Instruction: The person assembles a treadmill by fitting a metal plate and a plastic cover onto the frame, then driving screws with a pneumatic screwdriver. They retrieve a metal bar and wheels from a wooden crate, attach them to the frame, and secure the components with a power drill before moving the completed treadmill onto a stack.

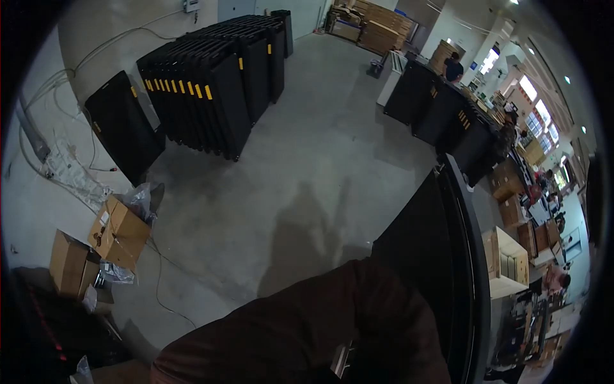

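A dark sleeved arm (300, 320) crosses the bottom of the view, bent at the elbow, and overlaps the lower part of a large black panel (416, 237). That panel stands upright and tilted close on my right, its thick dark edge running from the upper middle right down to the bottom. Neither of my hands shows; both are hidden behind the sleeve or outside the picture. Past the arm, my shadow (300, 237) falls on the grey floor.
Many black panels with yellow tags (211, 89) stand upright at the upper left, near a single leaning panel (121, 128). Opened cardboard boxes (121, 233) and a cable (158, 288) lie left. More black panels (435, 105), a person (453, 69) and a wooden cabinet (508, 262) are right.
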### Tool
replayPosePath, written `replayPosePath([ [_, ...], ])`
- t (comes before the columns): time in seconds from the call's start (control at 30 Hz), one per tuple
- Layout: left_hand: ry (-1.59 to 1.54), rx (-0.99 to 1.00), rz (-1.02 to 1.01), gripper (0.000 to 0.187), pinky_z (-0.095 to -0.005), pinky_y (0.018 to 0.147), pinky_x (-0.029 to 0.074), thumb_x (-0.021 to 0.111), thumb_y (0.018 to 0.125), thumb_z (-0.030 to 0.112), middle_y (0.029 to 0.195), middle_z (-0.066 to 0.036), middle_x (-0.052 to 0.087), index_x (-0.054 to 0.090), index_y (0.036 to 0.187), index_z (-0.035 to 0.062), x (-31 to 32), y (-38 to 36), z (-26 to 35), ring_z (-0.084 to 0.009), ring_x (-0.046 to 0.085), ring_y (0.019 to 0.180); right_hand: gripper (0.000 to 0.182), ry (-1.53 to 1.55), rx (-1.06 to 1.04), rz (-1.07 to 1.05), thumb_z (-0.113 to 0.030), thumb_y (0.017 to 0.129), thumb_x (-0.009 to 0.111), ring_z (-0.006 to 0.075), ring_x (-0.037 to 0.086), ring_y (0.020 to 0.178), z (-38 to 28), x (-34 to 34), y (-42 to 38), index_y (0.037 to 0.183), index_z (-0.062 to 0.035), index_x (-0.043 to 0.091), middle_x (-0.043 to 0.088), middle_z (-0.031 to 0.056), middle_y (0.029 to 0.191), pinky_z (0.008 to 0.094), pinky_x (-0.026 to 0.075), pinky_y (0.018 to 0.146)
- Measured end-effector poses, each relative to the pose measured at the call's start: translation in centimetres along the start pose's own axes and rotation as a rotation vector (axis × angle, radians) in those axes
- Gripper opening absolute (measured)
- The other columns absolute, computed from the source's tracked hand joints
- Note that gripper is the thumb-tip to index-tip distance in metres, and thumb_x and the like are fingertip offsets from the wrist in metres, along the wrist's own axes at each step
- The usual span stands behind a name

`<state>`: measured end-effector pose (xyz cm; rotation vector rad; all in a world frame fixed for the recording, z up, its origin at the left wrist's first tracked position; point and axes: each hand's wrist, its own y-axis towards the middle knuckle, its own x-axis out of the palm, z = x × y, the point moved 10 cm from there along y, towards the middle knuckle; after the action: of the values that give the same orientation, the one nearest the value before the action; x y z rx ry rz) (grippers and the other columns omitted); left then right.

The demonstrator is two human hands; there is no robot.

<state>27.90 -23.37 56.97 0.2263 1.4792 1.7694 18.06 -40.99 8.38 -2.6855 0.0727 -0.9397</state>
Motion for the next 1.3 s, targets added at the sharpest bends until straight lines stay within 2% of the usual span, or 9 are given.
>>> replayPosePath([
  [0.27,-0.067,-0.204,0.142,0.045,-0.0395,0.069,0.052,0.058,0.095,0.046,0.081,-0.012,0.065,0.066,0.101,0.0022,-17.5,-10.0,3.1,-0.0283,0.066,0.077,0.037,-0.011,0.055,-0.170,-0.036,0.101,0.043,0.0312,0.058,0.115,9.2,16.1,9.4,0.120,-0.0075,0.057,0.059,0.0145,0.126,0.0531,0.035,0.108],
  [0.53,-0.028,-1.247,0.392,0.042,-0.0397,0.081,0.046,0.044,0.105,0.043,0.098,-0.013,0.062,0.061,0.103,0.0046,-42.8,-39.0,-10.5,-0.0267,0.061,0.095,0.037,0.032,0.067,-0.320,-0.035,0.102,0.044,0.0314,0.057,0.116,15.1,27.4,30.0,0.123,-0.0076,0.056,0.058,0.0145,0.128,0.0534,0.034,0.109],
  [0.6,0.314,-1.006,0.498,0.041,-0.0365,0.088,0.044,0.038,0.108,0.039,0.106,-0.015,0.059,0.058,0.112,0.0041,-48.7,-47.3,-13.5,-0.0254,0.058,0.100,0.037,0.040,0.068,-0.359,-0.035,0.102,0.044,0.0314,0.057,0.117,15.1,30.8,35.4,0.123,-0.0076,0.056,0.057,0.0144,0.129,0.0535,0.033,0.109],
  [0.67,0.194,-1.269,0.355,0.037,-0.0401,0.100,0.043,0.040,0.106,0.033,0.121,-0.014,0.058,0.057,0.124,0.0052,-53.2,-53.2,-15.2,-0.0298,0.056,0.114,0.037,0.053,0.070,-0.412,-0.035,0.102,0.044,0.0315,0.057,0.117,15.9,34.8,40.5,0.124,-0.0077,0.056,0.057,0.0144,0.129,0.0536,0.033,0.109],
  [0.8,0.125,-1.309,0.697,0.039,-0.0382,0.099,0.040,0.037,0.107,0.035,0.119,-0.014,0.057,0.054,0.125,0.0048,-59.4,-66.9,-16.7,-0.0289,0.054,0.110,0.037,0.010,0.100,-0.559,-0.034,0.102,0.044,0.0315,0.057,0.118,18.3,43.6,50.6,0.126,-0.0077,0.055,0.057,0.0144,0.130,0.0538,0.032,0.110],
  [0.93,0.234,-0.974,0.784,0.038,-0.0361,0.099,0.039,0.036,0.106,0.034,0.116,-0.013,0.056,0.053,0.122,0.0041,-68.1,-75.6,-16.0,-0.0256,0.053,0.106,0.037,0.002,0.142,-0.655,-0.034,0.102,0.044,0.0316,0.056,0.119,22.8,51.9,59.8,0.127,-0.0078,0.055,0.056,0.0144,0.132,0.0540,0.031,0.110],
  [1.0,0.033,-1.206,0.843,0.037,-0.0340,0.095,0.040,0.036,0.106,0.036,0.109,-0.009,0.055,0.054,0.117,0.0050,-72.2,-82.3,-20.2,-0.0213,0.053,0.100,0.038,-0.004,0.143,-0.699,-0.034,0.103,0.044,0.0317,0.056,0.119,25.3,56.5,64.6,0.128,-0.0078,0.055,0.056,0.0144,0.132,0.0541,0.031,0.111],
  [1.1,-0.403,-1.326,1.062,0.037,-0.0339,0.090,0.041,0.037,0.105,0.038,0.105,-0.006,0.055,0.054,0.112,0.0061,-79.3,-88.3,-24.3,-0.0174,0.051,0.095,0.038,-0.001,0.145,-0.740,-0.033,0.103,0.044,0.0317,0.056,0.120,28.9,62.6,70.7,0.129,-0.0078,0.055,0.055,0.0144,0.133,0.0542,0.031,0.111],
  [1.3,-0.430,-1.244,0.868,0.040,-0.0343,0.086,0.041,0.035,0.103,0.038,0.098,-0.005,0.056,0.057,0.108,0.0053,-99.4,-90.4,-27.9,-0.0145,0.048,0.089,0.038,-0.013,0.126,-0.814,-0.032,0.103,0.044,0.0319,0.055,0.121,32.7,76.7,82.8,0.131,-0.0079,0.054,0.055,0.0143,0.135,0.0545,0.030,0.112],
])
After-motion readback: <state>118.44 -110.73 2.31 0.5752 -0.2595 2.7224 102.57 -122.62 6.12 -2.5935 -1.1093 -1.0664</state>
